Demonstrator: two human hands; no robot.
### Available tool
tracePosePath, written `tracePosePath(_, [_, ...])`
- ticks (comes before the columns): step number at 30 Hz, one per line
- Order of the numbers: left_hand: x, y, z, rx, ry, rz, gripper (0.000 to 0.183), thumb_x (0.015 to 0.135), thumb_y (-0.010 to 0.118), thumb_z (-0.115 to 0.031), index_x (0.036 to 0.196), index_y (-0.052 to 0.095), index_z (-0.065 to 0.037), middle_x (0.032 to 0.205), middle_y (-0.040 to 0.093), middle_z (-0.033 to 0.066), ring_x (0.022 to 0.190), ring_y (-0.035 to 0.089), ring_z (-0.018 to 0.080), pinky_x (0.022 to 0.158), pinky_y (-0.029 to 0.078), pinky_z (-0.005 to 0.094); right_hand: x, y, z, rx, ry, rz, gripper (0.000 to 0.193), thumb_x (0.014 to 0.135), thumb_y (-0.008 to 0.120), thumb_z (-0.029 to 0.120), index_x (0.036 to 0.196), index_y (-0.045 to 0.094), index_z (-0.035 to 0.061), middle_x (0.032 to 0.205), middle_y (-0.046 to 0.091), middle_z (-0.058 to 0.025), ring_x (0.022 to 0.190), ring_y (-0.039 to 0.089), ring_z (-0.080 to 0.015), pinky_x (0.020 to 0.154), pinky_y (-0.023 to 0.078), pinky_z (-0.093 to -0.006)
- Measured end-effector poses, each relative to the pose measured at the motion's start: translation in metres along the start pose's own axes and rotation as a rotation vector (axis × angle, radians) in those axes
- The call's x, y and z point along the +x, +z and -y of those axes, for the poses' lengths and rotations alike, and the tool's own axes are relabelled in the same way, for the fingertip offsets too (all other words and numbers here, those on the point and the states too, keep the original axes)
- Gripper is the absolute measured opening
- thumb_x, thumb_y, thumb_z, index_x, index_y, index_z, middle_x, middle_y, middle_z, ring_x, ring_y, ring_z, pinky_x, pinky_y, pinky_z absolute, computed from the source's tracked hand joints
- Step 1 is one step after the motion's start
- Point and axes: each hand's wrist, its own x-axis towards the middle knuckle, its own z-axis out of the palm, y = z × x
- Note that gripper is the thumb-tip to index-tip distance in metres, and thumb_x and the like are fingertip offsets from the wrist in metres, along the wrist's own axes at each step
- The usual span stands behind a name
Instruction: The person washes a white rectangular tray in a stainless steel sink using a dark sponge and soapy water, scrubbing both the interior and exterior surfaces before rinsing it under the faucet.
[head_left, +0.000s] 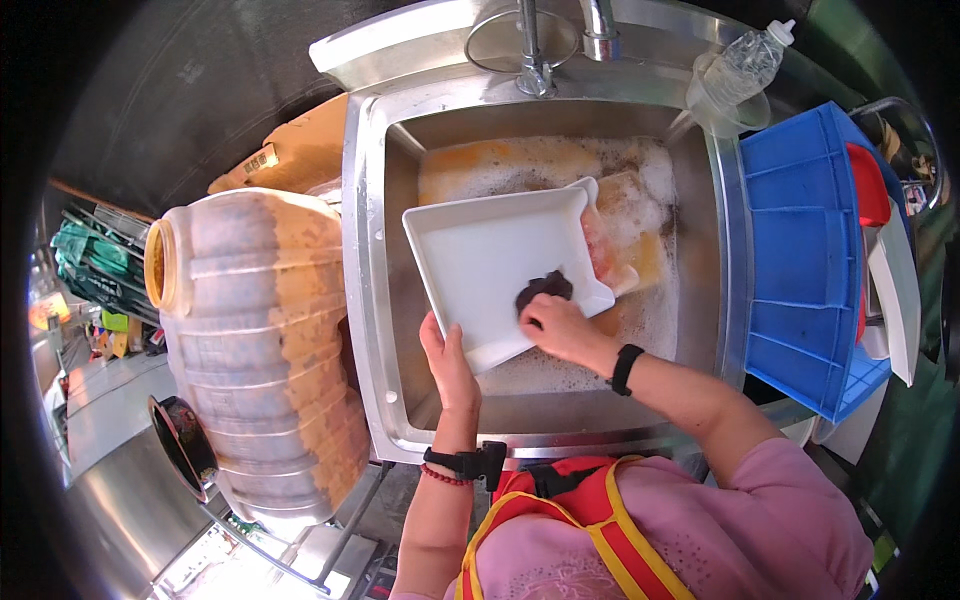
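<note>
A white rectangular tray (pixel 495 262) is tilted over the soapy water (pixel 520 160) in a steel sink (pixel 708 260). My left hand (pixel 450 370) grips the tray's near left edge, thumb on the inner side and fingers behind. In my right hand (pixel 562 328) a dark scouring pad (pixel 545 289) is pressed against the tray's inside, close to its right corner. Beyond the tray's right side, a reddish and clear container (pixel 603 245) lies partly in the suds; the tray hides some of it.
A faucet (pixel 535 75) stands at the sink's back rim. A clear bottle (pixel 745 68) sits in the back right corner. To the right stands a blue crate (pixel 800 260) with white trays inside. A large stained plastic barrel (pixel 250 350) flanks the left, with cardboard (pixel 290 145) behind.
</note>
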Motion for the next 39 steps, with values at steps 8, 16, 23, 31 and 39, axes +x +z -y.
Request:
tracePosePath(8, [-0.001, 0.0, 0.0, -0.063, -0.019, 0.095, 0.042, 0.089, 0.045, -0.002, 0.131, 0.039, 0.002, 0.116, 0.053, 0.0092, 0.099, 0.054, 0.0159, 0.086, 0.044, 0.0276, 0.009, 0.027, 0.057, 0.475, 0.072, 0.079, 0.026, 0.085, 0.055, 0.014, 0.108, 0.054, 0.0035, 0.097, 0.063, -0.0162, 0.088, 0.062, -0.0313, 0.076, 0.048, -0.0382])
tracePosePath(16, [-0.008, -0.006, -0.005, -0.039, -0.032, -0.033, 0.052, 0.08, 0.046, 0.007, 0.132, 0.039, 0.003, 0.121, 0.053, 0.0108, 0.106, 0.053, 0.018, 0.09, 0.042, 0.0286, -0.02, 0.004, -0.069, 0.197, 0.032, 0.074, 0.027, 0.084, 0.047, 0.013, 0.105, 0.059, 0.0015, 0.103, 0.061, -0.0197, 0.097, 0.057, -0.0363, 0.085, 0.046, -0.0401])
tracePosePath(23, [0.0, -0.04, -0.045, 0.075, 0.066, 0.031, 0.051, 0.081, 0.045, 0.01, 0.132, 0.038, 0.004, 0.124, 0.051, 0.0139, 0.112, 0.051, 0.0204, 0.096, 0.039, 0.0302, -0.004, -0.09, -0.119, -0.012, 0.398, -0.05, 0.02, 0.077, 0.05, 0.013, 0.088, 0.061, 0.0006, 0.084, 0.063, -0.0222, 0.082, 0.059, -0.0396, 0.073, 0.046, -0.0442])
tracePosePath(31, [-0.008, -0.05, -0.066, 0.158, 0.09, -0.035, 0.052, 0.081, 0.043, 0.009, 0.132, 0.036, 0.003, 0.125, 0.05, 0.0133, 0.111, 0.052, 0.0207, 0.095, 0.04, 0.0309, 0.042, -0.138, -0.164, -0.556, 0.433, -0.365, 0.063, 0.081, 0.062, 0.031, 0.134, 0.037, 0.0087, 0.131, 0.042, -0.0206, 0.12, 0.041, -0.0379, 0.096, 0.039, -0.0455])
tracePosePath(39, [-0.002, -0.06, -0.039, 0.143, 0.026, -0.034, 0.054, 0.081, 0.042, 0.009, 0.134, 0.034, 0.002, 0.128, 0.046, 0.0131, 0.115, 0.048, 0.0203, 0.098, 0.037, 0.0298, 0.014, -0.093, -0.196, -0.284, 0.428, -0.121, 0.04, 0.077, 0.061, 0.018, 0.115, 0.051, 0.0077, 0.107, 0.058, -0.0204, 0.1, 0.055, -0.0374, 0.086, 0.045, -0.044])
